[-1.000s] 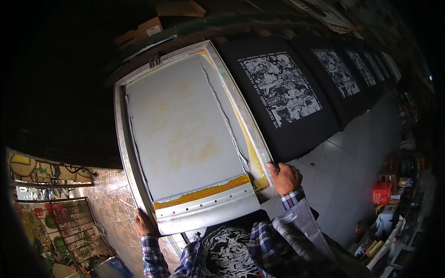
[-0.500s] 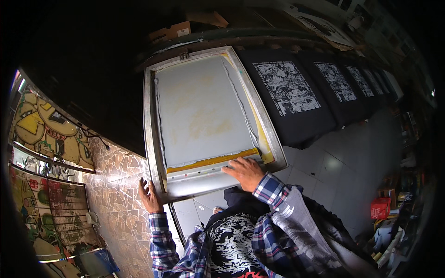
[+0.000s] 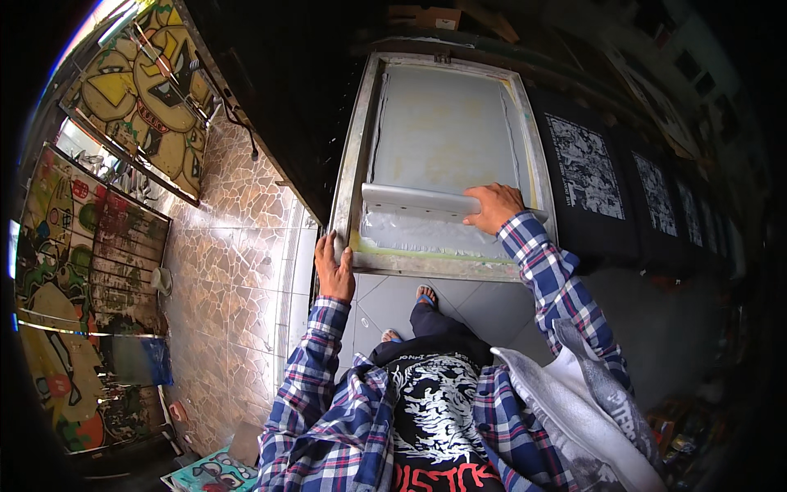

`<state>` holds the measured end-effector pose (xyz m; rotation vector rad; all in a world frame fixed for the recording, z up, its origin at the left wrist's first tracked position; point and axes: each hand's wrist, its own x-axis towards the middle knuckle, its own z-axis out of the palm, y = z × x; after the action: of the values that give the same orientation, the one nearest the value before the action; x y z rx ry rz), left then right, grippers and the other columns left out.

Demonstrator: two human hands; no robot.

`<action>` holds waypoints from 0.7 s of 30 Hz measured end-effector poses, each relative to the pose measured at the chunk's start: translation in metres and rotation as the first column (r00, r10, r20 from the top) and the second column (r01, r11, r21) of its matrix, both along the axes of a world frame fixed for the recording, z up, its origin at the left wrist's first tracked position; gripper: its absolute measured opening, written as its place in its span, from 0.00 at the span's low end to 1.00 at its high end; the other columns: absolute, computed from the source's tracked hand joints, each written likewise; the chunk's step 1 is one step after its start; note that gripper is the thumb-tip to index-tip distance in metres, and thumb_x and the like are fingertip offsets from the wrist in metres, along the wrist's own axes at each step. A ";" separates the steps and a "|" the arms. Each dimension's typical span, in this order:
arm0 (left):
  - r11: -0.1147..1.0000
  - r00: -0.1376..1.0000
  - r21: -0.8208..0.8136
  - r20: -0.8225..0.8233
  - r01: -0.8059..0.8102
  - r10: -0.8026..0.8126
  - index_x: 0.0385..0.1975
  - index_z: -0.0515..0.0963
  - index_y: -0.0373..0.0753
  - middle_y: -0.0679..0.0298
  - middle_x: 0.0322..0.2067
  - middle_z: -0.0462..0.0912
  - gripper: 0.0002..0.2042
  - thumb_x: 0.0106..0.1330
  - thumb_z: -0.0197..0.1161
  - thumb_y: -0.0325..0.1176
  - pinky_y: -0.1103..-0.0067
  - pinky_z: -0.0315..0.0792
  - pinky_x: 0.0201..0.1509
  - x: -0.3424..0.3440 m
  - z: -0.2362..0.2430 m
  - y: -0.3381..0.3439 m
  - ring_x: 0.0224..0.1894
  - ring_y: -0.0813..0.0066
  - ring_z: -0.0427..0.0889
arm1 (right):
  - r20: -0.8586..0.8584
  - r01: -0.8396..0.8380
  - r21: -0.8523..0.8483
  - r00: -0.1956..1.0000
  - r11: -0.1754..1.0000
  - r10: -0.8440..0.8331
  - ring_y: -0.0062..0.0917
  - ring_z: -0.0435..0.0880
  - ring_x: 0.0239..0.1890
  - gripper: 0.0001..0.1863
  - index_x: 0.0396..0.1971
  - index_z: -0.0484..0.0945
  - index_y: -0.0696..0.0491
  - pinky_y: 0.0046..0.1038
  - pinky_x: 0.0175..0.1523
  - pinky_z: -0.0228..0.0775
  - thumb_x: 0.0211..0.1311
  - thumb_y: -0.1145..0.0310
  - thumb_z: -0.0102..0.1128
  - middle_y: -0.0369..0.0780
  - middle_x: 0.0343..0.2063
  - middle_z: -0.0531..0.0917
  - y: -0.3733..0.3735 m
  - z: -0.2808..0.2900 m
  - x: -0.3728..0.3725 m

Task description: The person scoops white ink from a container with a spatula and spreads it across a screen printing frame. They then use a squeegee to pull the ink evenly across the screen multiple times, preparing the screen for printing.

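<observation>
A screen-printing frame (image 3: 456,266) with pale, worn sides lies ahead of me, its grey mesh (image 3: 443,135) showing faint yellowish patches. Across the nearer part of the mesh stands a squeegee (image 3: 410,199) with a long silvery metal holder; its blade is hidden. My right hand (image 3: 497,208) is closed over the right half of that holder. At the frame's near left corner is my left hand (image 3: 334,271), fingers stretched and thumb apart, resting against the edge. Grey ink (image 3: 434,236) lies smeared on the mesh between squeegee and near rim.
Black shirts with white prints (image 3: 586,164) lie in a row on the right. A dark panel (image 3: 262,74) rises at the left, beside a stone-patterned floor (image 3: 234,271) and painted boards (image 3: 106,303). A cardboard box (image 3: 425,16) sits beyond the frame.
My right hand has moved the squeegee away from the near end, up the mesh. My left hand has come against the frame's corner. The head view has shifted, placing the frame farther right.
</observation>
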<state>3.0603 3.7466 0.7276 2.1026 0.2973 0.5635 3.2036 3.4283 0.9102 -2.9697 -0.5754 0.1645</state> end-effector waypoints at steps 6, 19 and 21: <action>0.999 0.999 -0.023 0.026 0.026 -0.026 0.70 0.68 0.35 0.42 0.69 0.64 0.27 0.75 0.57 0.41 0.59 0.58 0.77 -0.004 -0.005 0.004 0.72 0.43 0.64 | 0.391 -0.096 0.097 0.919 0.991 0.051 0.41 0.87 0.45 0.23 0.50 0.85 0.44 0.45 0.54 0.75 0.51 0.72 0.70 0.38 0.39 0.89 -0.008 -0.040 -0.055; 0.916 0.971 0.380 0.145 0.124 -0.192 0.74 0.61 0.37 0.46 0.74 0.60 0.41 0.57 0.66 0.30 0.55 0.48 0.80 -0.042 0.111 -0.048 0.78 0.47 0.57 | 0.504 -0.120 0.197 0.864 0.973 0.005 0.37 0.87 0.47 0.21 0.46 0.87 0.45 0.42 0.52 0.78 0.52 0.77 0.61 0.38 0.38 0.88 -0.019 -0.068 -0.124; 0.827 0.948 0.494 0.020 0.268 -0.319 0.69 0.69 0.46 0.55 0.72 0.66 0.37 0.54 0.69 0.32 0.54 0.52 0.78 -0.042 0.124 -0.057 0.75 0.50 0.62 | 0.472 -0.116 0.219 0.882 0.969 -0.001 0.37 0.86 0.47 0.21 0.47 0.87 0.44 0.42 0.53 0.77 0.51 0.76 0.61 0.38 0.39 0.88 -0.016 -0.073 -0.124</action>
<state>3.0184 3.6896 0.8514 2.5282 -0.2608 0.5997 3.0798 3.4124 0.8372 -2.7461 -0.6748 -0.5985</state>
